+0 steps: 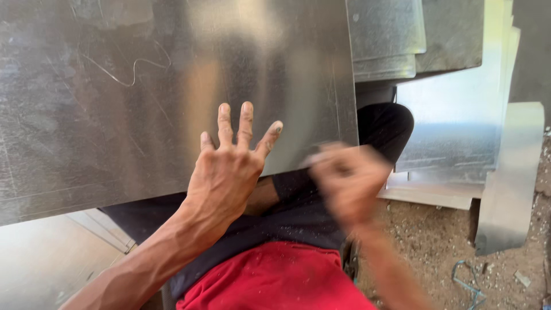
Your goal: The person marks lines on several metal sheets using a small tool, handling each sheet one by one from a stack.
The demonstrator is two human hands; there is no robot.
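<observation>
Just splayed left hand (pixel 227 178) over scratched metal sheet (pixel 115 103)

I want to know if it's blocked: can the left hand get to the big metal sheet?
Probably yes. The left hand is spread open right at the sheet, with nothing between them. The right hand is blurred, off to the side.

Big metal sheet (pixel 143 97) looked semi-glossy w/ fine scratches. Stacked sheets (pixel 453 115) were same dull-shiny metal. Ground (pixel 436 241) was rough, gritty dirt; shirt (pixel 275 281) matt red cloth.
</observation>
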